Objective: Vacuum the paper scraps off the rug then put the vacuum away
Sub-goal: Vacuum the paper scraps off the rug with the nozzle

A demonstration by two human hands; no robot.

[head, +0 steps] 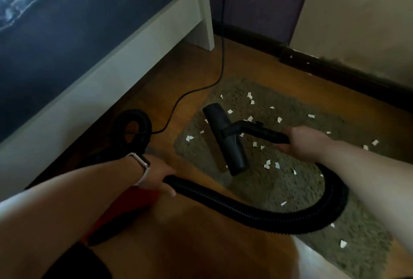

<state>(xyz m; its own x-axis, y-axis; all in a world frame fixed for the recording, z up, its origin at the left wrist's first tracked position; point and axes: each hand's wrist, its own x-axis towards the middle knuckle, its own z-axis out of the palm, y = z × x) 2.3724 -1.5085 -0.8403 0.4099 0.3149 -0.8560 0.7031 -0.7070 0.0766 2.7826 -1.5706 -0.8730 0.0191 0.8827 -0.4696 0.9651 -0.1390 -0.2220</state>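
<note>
Nearest, the left hand (159, 178), a watch (143, 167) on its wrist, curls its fingers round the ribbed black hose (245, 210) just above the red vacuum body (134, 200) on the wooden floor (201, 245). From there the hose sweeps right in a wide bend across the rug (279, 187) and up to the right hand (301, 142), which is closed round the black wand handle (263, 132). The handle ends in the floor nozzle (223, 138), set over the rug's left part; whether it touches the pile is unclear. White paper scraps (267, 164) lie scattered on the rug all round the nozzle. Beyond, a power cord (220, 71) trails past the white bed frame (116, 73) toward the dark skirting board (335, 71).
</note>
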